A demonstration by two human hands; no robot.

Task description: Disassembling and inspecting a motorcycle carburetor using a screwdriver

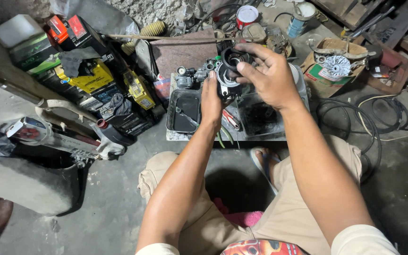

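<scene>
Hands meet above the grey tray (181, 123): my left hand (212, 101) grips the black round metal engine part (226, 78), my right hand (267, 75) pinches its rim. Yellow-labelled black battery boxes (90, 80) stacked left; red-lidded can (247, 15) behind.

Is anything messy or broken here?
Nothing looks freshly spilled, but it is cluttered. Both hands, left hand and right hand, hold a black round engine part over a dirty black tray. A torn cardboard box sags open, and black cables lie tangled on the floor.
</scene>
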